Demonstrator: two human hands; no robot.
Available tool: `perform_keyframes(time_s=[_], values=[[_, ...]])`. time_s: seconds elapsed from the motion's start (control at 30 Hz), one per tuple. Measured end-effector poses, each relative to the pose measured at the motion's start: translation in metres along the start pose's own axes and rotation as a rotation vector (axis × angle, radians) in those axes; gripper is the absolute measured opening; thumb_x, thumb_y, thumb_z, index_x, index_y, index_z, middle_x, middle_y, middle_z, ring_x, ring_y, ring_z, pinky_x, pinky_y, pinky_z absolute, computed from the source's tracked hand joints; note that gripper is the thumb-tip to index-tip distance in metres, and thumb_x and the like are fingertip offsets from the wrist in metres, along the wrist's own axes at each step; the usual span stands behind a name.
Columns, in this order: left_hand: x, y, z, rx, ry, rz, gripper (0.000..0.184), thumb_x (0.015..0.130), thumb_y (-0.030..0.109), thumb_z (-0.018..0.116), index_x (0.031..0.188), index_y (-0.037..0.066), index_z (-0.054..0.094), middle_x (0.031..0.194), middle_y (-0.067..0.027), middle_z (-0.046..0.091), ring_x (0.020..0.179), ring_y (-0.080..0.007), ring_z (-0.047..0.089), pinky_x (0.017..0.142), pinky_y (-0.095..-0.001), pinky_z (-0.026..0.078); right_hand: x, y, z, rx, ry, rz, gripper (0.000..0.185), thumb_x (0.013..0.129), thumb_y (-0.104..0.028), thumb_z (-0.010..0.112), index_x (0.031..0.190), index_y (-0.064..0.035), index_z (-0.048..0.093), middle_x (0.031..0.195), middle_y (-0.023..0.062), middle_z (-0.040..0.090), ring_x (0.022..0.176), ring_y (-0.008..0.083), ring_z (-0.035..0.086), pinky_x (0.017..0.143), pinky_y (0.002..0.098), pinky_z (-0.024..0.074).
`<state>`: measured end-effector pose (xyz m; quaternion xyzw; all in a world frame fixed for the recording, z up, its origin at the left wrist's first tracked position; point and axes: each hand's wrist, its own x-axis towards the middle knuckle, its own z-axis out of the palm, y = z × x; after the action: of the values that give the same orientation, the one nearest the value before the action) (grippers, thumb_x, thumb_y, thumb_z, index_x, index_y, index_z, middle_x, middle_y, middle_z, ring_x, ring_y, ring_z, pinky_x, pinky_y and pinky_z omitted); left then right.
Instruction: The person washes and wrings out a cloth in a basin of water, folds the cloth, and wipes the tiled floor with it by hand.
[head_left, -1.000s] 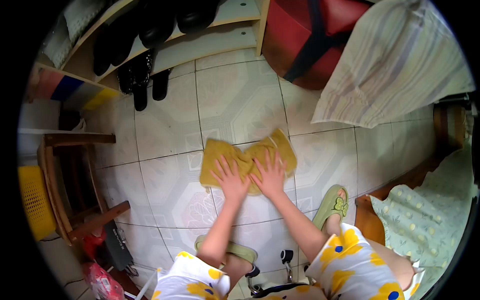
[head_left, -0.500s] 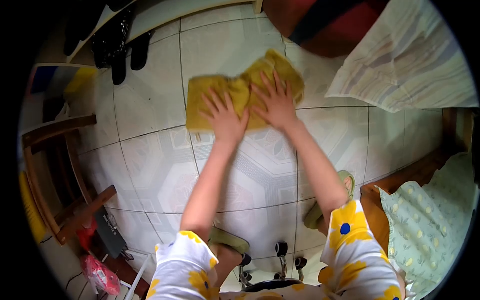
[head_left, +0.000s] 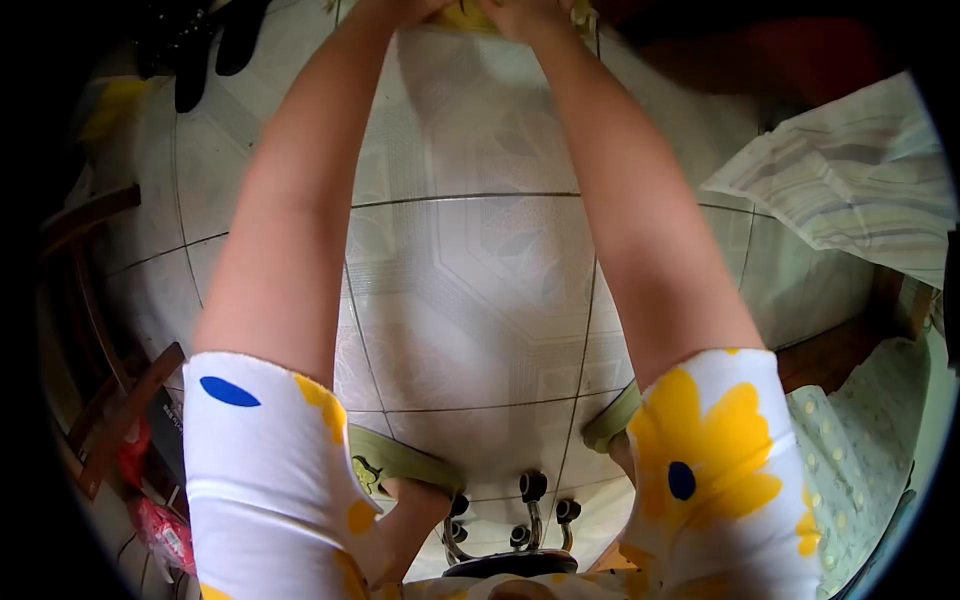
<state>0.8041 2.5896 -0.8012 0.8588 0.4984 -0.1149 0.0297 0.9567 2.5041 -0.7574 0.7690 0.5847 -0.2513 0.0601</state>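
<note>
At the top edge of the head view, a strip of yellow cloth [head_left: 465, 16] shows on the tiled floor [head_left: 470, 290]. My left hand [head_left: 412, 8] is at its left side, and only the part near the wrist is in the picture. My right hand [head_left: 530, 16] rests at the cloth's right part, close to the left one. The frame cuts off the fingers of both hands, so their pose is hidden. Both forearms reach straight forward over the tiles.
Green slippers [head_left: 405, 462] are on my feet, with chair casters [head_left: 533, 487] between them. Dark shoes [head_left: 195, 70] lie at upper left, above a wooden frame [head_left: 95, 215]. Striped fabric [head_left: 850, 180] hangs at right, over a patterned pale cloth [head_left: 850, 450].
Both hands have moved forward with the yellow cloth, away from my body, to the top edge. Half a second ago they lay flat on it with fingers spread. The view has shifted too.
</note>
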Motion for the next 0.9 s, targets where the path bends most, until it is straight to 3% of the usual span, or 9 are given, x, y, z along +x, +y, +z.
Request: perform_keyframes(time_s=[0.1, 0.13, 0.23, 0.43, 0.63, 0.7, 0.8, 0.9], values=[[-0.034, 0.011, -0.005, -0.015, -0.007, -0.055, 0.089, 0.082, 0.071, 0.028, 0.148, 0.015, 0.006, 0.153, -0.0155, -0.002, 0.140, -0.0377, -0.003, 0.109, -0.0582, 0.003, -0.019, 0.003, 0.044, -0.009, 0.558, -0.093, 0.068, 0.089, -0.058, 0.031, 0.147, -0.0235, 0.018, 0.151, 0.0107, 0.018, 0.141, 0.0271, 0.011, 0.112, 0.0483, -0.0014], [-0.054, 0.019, -0.010, 0.006, -0.016, -0.066, 0.085, 0.084, 0.070, 0.026, 0.148, 0.016, 0.007, 0.153, -0.0140, -0.004, 0.140, -0.0360, -0.005, 0.108, -0.0597, 0.002, -0.031, 0.002, 0.040, -0.048, 0.429, -0.141, 0.068, 0.089, -0.063, 0.028, 0.147, -0.0290, 0.015, 0.154, 0.0031, -0.003, 0.140, 0.0359, -0.007, 0.109, 0.0569, 0.0007], [-0.111, 0.033, -0.013, 0.083, -0.086, -0.103, 0.082, 0.086, 0.068, 0.025, 0.148, 0.017, 0.010, 0.153, -0.0122, -0.006, 0.140, -0.0342, -0.007, 0.107, -0.0608, 0.002, -0.075, 0.000, 0.054, -0.096, 0.287, -0.134, 0.067, 0.090, -0.062, 0.028, 0.147, -0.0288, 0.015, 0.154, 0.0037, -0.004, 0.139, 0.0377, -0.008, 0.109, 0.0583, 0.0006], [-0.267, 0.062, 0.014, -0.127, 0.005, -0.095, 0.079, 0.087, 0.062, 0.030, 0.146, 0.010, 0.021, 0.153, -0.0160, -0.002, 0.140, -0.0370, -0.005, 0.105, -0.0631, 0.002, -0.203, -0.002, 0.099, -0.177, 0.141, -0.197, 0.066, 0.091, -0.059, 0.029, 0.147, -0.0259, 0.016, 0.154, 0.0053, -0.004, 0.140, 0.0367, -0.009, 0.108, 0.0600, 0.0000], [-0.421, 0.108, 0.028, -0.182, -0.099, -0.082, 0.080, 0.083, 0.058, 0.041, 0.142, 0.005, 0.031, 0.151, -0.0235, -0.001, 0.138, -0.0429, -0.005, 0.105, -0.0640, 0.001, -0.352, 0.012, 0.159, -0.090, 0.073, -0.231, 0.068, 0.087, -0.056, 0.041, 0.145, -0.0240, 0.025, 0.154, 0.0070, 0.003, 0.140, 0.0370, -0.005, 0.108, 0.0612, 0.0019], [-0.460, 0.125, 0.024, -0.210, -0.171, -0.106, 0.082, 0.082, 0.060, 0.042, 0.142, 0.006, 0.030, 0.151, -0.0229, -0.003, 0.138, -0.0434, -0.007, 0.105, -0.0639, 0.002, -0.387, 0.024, 0.172, -0.141, -0.031, -0.248, 0.072, 0.086, -0.058, 0.041, 0.147, -0.0261, 0.018, 0.154, 0.0082, -0.005, 0.140, 0.0377, -0.009, 0.107, 0.0620, -0.0007], [-0.498, 0.151, 0.017, -0.128, -0.337, -0.149, 0.086, 0.081, 0.062, 0.044, 0.145, 0.007, 0.023, 0.151, -0.0218, -0.006, 0.138, -0.0435, -0.009, 0.105, -0.0638, 0.004, -0.435, 0.032, 0.179, -0.134, -0.095, -0.210, 0.073, 0.085, -0.057, 0.044, 0.147, -0.0291, 0.015, 0.154, 0.0070, -0.006, 0.140, 0.0371, -0.010, 0.106, 0.0633, 0.0007], [-0.523, 0.179, 0.010, -0.019, -0.512, -0.268, 0.087, 0.083, 0.064, 0.041, 0.148, 0.016, 0.010, 0.151, -0.0170, -0.014, 0.139, -0.0389, -0.013, 0.105, -0.0645, 0.003, -0.471, 0.034, 0.172, -0.055, -0.111, -0.178, 0.078, 0.081, -0.049, 0.057, 0.146, -0.0286, 0.019, 0.154, 0.0063, 0.004, 0.141, 0.0343, -0.004, 0.106, 0.0640, 0.0062]])
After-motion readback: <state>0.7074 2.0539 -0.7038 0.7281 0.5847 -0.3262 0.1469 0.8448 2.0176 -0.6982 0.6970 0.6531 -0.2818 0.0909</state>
